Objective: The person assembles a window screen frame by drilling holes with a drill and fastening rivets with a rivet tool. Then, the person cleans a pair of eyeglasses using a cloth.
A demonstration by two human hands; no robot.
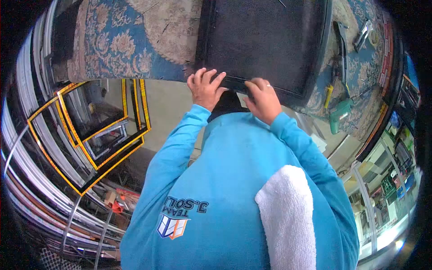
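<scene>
A dark framed mesh panel [265, 42] lies on the carpet-covered table. At the near left corner of its frame, my left hand [205, 87] rests with fingers spread on the edge. My right hand [263, 100] is at the near edge of the frame, a little to the right, with its fingers bent together around something small and dark that I cannot make out. A ring shows on one finger. The two hands are apart, both touching the frame's near side.
Patterned carpet [114, 42] covers the table. On its right lie a green-handled tool [341, 114], a yellow-handled tool [329, 96], black pliers-like tool [342, 45] and a metal tool [362, 35]. Yellow-edged frames [112, 173] and long profiles [31, 180] stand at left.
</scene>
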